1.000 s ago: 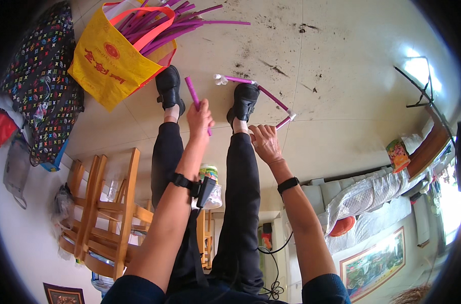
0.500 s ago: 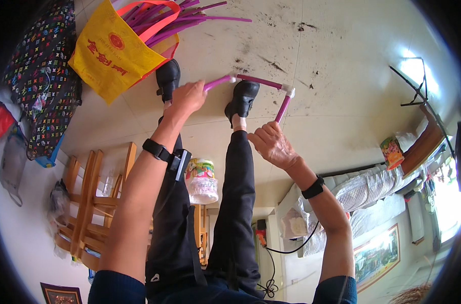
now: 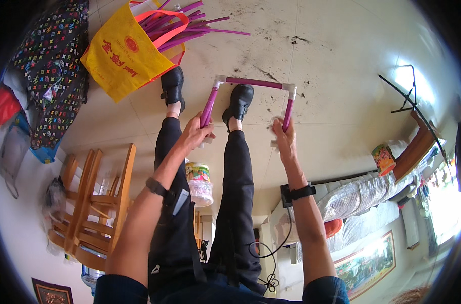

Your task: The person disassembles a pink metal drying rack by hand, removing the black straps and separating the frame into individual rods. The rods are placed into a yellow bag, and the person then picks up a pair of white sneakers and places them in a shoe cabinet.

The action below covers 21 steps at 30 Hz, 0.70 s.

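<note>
Each leg of the purple U-shaped tube frame sits gripped in a closed fist, left hand and right hand, so it's kept square above the floor.

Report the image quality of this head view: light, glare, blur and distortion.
Head view: strong fisheye bend, with a black rim at the corners and the floor tiles curving. Daylight blows out the right edge by the window, and there is glare on the floor at upper right. The purple tube frame, left hand and right hand are fairly sharp; the rim is soft.
</note>
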Available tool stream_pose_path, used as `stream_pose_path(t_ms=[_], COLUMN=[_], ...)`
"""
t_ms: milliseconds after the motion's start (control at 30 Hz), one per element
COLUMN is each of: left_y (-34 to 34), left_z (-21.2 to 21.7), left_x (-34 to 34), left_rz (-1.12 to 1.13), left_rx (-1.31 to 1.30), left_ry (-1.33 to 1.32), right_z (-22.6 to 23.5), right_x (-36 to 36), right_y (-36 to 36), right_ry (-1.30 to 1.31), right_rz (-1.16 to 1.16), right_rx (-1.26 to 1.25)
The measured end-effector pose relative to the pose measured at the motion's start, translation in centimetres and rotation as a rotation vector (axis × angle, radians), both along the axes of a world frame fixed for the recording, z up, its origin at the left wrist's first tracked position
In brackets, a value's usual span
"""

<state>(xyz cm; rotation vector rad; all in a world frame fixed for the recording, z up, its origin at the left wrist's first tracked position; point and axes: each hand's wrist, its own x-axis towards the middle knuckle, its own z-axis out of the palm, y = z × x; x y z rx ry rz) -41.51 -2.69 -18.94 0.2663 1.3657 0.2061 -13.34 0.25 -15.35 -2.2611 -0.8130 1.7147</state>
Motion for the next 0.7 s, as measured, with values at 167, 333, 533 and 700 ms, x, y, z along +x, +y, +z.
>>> stream_pose_path(t_ms=[167, 333, 533, 700], left_y=[1.0, 0.7, -1.8, 4.7], left_z=[1.0, 0.0, -2.6, -2.7], left_x=[0.0, -2.4, -6.4, -16.1], left_rz=[0.044, -0.438, -0.708, -1.057], left_rx=[0.064, 0.286, 0.516, 0.317], left_ry=[0.137, 0.313, 0.315, 0.948], right_z=[1.1, 2.3, 2.0, 6.4], right_x=[-0.8, 0.1, 3.0, 9.2], right_y=[-2.2, -2.4, -3.3, -6.2], right_ry=[0.024, -0.068, 0.082, -0.134], right_rz=[-0.157, -0.084, 0.039, 0.354], right_rx=[0.039, -0.071, -0.183, -0.334])
